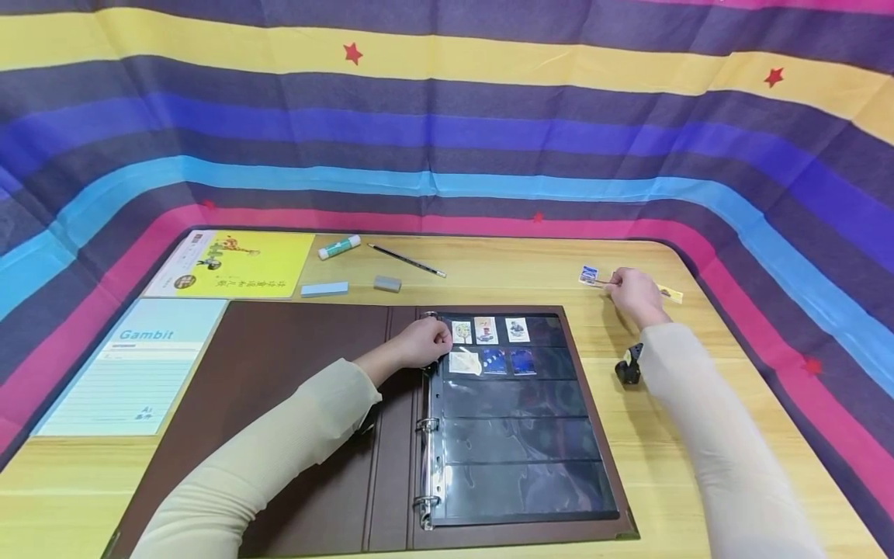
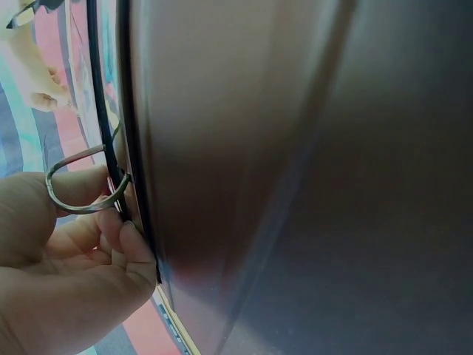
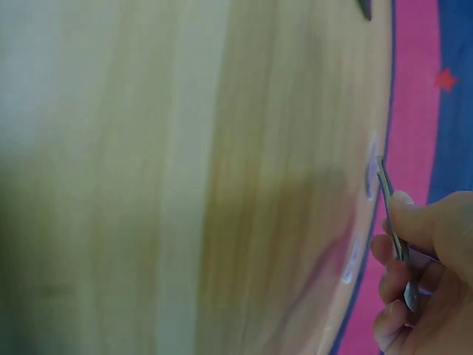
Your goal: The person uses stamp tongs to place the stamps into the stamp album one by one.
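My right hand (image 1: 634, 296) holds a pair of metal tweezers (image 3: 392, 214), their tips by a blue-and-white stamp (image 1: 588, 273) at the table's far right. A yellow stamp (image 1: 672, 294) lies just right of that hand. An open brown stamp album (image 1: 307, 373) fills the middle of the table. On its black pocket page (image 1: 517, 400), several stamps sit in the top two rows, including a dark blue one (image 1: 522, 362). At the page's upper left edge, by the top metal ring (image 2: 81, 207), my left hand (image 1: 424, 341) pinches the page edge with curled fingers.
Along the back lie a yellow booklet (image 1: 268, 264), a glue stick (image 1: 339, 247), a pencil (image 1: 407, 260), a grey eraser (image 1: 387, 283) and a pale blue block (image 1: 324, 289). A Gambit notepad (image 1: 133, 373) is at the left. Striped cloth (image 1: 433, 140) surrounds the table.
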Demonstrator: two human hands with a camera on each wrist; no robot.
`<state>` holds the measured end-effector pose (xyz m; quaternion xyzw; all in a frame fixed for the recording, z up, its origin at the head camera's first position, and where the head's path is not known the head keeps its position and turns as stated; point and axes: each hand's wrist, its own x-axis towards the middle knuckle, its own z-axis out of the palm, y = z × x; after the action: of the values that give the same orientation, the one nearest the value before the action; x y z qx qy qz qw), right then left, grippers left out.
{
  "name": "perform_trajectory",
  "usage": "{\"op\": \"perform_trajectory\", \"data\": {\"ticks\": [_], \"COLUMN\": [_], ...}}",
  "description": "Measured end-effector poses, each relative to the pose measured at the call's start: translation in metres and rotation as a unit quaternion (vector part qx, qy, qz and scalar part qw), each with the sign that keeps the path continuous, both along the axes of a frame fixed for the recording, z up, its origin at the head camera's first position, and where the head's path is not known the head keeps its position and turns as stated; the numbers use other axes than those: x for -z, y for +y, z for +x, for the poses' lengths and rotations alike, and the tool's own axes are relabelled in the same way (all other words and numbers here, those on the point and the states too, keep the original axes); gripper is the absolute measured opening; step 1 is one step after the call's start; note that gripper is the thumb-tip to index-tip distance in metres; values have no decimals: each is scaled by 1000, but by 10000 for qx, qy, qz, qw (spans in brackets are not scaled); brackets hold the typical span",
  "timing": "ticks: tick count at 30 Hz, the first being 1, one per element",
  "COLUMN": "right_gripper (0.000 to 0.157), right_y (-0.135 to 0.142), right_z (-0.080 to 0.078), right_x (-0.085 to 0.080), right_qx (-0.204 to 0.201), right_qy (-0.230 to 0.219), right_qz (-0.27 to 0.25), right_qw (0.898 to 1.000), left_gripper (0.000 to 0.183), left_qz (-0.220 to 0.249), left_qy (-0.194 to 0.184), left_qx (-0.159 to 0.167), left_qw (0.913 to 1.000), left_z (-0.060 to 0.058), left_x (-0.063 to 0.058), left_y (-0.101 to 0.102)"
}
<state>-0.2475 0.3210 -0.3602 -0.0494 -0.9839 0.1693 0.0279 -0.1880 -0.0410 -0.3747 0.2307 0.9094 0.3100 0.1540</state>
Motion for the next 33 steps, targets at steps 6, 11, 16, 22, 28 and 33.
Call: {"op": "perform_trajectory", "data": {"ticks": [6, 11, 16, 22, 28, 33], "right_gripper": [15, 15, 16, 15, 14, 13], "right_y": [4, 2, 1, 0, 2, 3], "right_z": [-5, 3, 12, 9, -1, -3], "right_x": [5, 1, -2, -2, 3, 4], "right_qx": [319, -147, -647, -339, -120, -157], "right_qy": [-161, -321, -405, -84, -83, -305], "right_qz": [125, 170, 231, 8, 7, 188], "right_qw": [9993, 9992, 9968, 9994, 9999, 9992], "left_gripper": [14, 14, 15, 15, 15, 14], "left_qz": [14, 20, 15, 32, 67, 20], "left_qy": [2, 21, 43, 26, -20, 50], "left_qx": [48, 40, 41, 25, 44, 25], "left_qw": [10000, 10000, 10000, 10000, 10000, 10000], "left_z": [-1, -1, -1, -1, -1, -2], "left_x": [1, 2, 2, 3, 4, 5], "left_y": [1, 0, -1, -2, -1, 0]}}
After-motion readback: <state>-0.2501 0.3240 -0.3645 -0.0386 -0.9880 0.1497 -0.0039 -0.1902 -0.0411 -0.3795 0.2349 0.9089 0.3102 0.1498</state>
